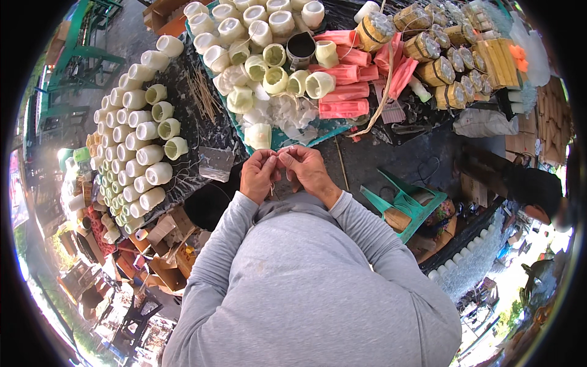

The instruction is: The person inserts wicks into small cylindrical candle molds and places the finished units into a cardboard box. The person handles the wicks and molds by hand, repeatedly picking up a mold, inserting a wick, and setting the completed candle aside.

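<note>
My left hand (pixel 257 175) and my right hand (pixel 313 175) meet in front of my waist, just off the near edge of the teal-edged table (pixel 333 129). Thumb and fingers of each are pinched together, and the fingertips nearly touch. A thin pale strand seems to hang under my left fingers; what the pinches hold is too small to make out. Right beyond my left hand, a pale waxy cup (pixel 258 136) stands at the table's edge. Farther back are more whitish cups (pixel 281 22), a dark-filled metal can (pixel 301 48) and crumpled clear plastic (pixel 287 113).
Rows of white and pale green cups (pixel 147 131) cover a black surface at left, beside thin sticks (pixel 203 92). Red-pink bundles (pixel 343 101) and yellowish strapped bundles (pixel 436 72) lie at back right. A green plastic stool (pixel 406 205) and another person (pixel 520 180) are at right.
</note>
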`<move>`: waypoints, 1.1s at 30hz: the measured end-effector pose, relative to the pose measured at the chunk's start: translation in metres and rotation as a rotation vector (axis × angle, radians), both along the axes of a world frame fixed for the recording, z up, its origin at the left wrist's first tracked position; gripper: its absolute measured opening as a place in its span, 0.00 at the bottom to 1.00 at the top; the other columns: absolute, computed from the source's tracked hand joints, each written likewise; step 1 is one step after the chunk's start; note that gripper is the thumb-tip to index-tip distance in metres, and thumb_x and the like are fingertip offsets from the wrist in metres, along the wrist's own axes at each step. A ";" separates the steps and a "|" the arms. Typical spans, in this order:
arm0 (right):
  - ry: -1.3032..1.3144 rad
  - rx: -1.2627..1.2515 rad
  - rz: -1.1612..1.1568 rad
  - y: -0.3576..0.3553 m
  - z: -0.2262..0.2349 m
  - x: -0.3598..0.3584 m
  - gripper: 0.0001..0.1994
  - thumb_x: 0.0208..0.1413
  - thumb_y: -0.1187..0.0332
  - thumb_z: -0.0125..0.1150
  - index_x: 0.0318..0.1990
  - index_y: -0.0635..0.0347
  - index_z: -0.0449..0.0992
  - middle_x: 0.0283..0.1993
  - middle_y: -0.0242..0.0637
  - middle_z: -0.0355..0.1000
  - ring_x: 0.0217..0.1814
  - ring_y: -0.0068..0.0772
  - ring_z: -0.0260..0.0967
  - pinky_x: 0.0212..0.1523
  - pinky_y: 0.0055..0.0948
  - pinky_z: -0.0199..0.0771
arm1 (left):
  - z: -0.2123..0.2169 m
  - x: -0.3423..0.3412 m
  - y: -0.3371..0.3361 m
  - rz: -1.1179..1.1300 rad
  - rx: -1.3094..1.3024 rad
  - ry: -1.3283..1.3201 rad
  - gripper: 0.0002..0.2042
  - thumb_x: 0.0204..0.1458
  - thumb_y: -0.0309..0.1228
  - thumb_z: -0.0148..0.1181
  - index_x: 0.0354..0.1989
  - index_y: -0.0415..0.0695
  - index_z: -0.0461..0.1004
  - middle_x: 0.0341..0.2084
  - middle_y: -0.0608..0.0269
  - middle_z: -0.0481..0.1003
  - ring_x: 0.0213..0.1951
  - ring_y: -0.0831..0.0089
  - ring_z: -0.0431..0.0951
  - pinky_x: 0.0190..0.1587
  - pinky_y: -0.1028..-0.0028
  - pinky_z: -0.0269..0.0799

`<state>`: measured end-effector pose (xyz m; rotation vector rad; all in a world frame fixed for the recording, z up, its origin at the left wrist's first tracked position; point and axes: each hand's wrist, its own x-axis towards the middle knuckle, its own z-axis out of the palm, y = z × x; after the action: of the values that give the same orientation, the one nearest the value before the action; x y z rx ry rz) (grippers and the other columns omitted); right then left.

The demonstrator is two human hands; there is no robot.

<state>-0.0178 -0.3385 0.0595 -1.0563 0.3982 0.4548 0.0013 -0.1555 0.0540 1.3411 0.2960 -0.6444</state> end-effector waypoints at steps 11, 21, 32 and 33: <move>0.067 -0.202 -0.439 -0.053 -0.069 -0.029 0.06 0.68 0.68 0.69 0.41 0.61 0.82 0.32 0.27 0.76 0.29 0.18 0.69 0.32 0.21 0.72 | -0.036 -0.015 0.039 0.351 0.168 0.012 0.07 0.73 0.31 0.56 0.48 0.41 0.75 0.34 0.60 0.83 0.27 0.76 0.82 0.24 0.78 0.77; 0.136 -0.157 -0.172 -0.049 -0.089 0.004 0.06 0.66 0.72 0.70 0.44 0.66 0.82 0.33 0.31 0.80 0.31 0.20 0.76 0.30 0.23 0.77 | -0.029 -0.022 0.044 0.035 0.408 -0.168 0.09 0.70 0.29 0.61 0.49 0.38 0.82 0.28 0.66 0.81 0.27 0.82 0.76 0.29 0.77 0.72; -0.074 -0.048 0.183 -0.017 -0.038 -0.019 0.18 0.67 0.70 0.69 0.62 0.66 0.78 0.39 0.28 0.80 0.41 0.19 0.76 0.46 0.23 0.79 | 0.002 -0.013 0.014 -0.323 0.369 -0.323 0.21 0.67 0.24 0.57 0.68 0.41 0.69 0.28 0.65 0.82 0.27 0.78 0.78 0.32 0.74 0.76; -0.139 -0.014 0.224 -0.012 -0.027 -0.023 0.16 0.67 0.71 0.69 0.59 0.65 0.80 0.41 0.30 0.80 0.42 0.19 0.77 0.45 0.23 0.80 | 0.003 -0.011 0.013 -0.377 0.353 -0.328 0.27 0.68 0.22 0.55 0.75 0.44 0.61 0.30 0.63 0.82 0.27 0.78 0.78 0.32 0.74 0.75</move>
<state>-0.0410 -0.3506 0.0322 -1.1442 0.1601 0.5740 -0.0095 -0.1421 0.0574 1.8390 -0.1212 -0.6901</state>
